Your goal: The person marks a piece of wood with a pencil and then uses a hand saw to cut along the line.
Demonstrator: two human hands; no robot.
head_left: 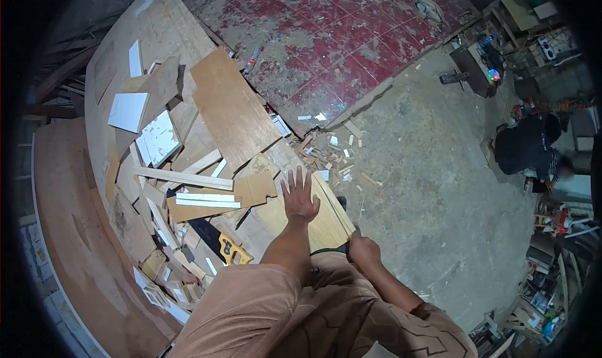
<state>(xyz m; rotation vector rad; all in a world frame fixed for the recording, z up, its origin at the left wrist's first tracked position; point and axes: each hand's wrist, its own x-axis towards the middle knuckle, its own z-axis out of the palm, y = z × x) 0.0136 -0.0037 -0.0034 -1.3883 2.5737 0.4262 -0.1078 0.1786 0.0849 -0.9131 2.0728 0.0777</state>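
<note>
My left hand (299,198) lies flat with fingers spread on a pale plywood board (307,223) at the front of the workbench. At the board's near right corner, my right hand (365,251) is closed, its fingers curled out of sight. What it grips cannot be made out. Narrow wood strips (335,204) run along the board's right edge towards that hand. A dark curved band (329,251) shows at the board's near end. Left of my left forearm rests a handsaw (233,250) with a yellow handle, beside a dark pen-like stick (243,218).
Cardboard (257,188), white-faced strips (208,201), a brown panel (232,107) and offcuts cover the bench. Wood scraps (338,160) litter the concrete floor (433,188). Red tiles (351,44) lie beyond a raised edge. Another person (527,146) crouches at far right among clutter.
</note>
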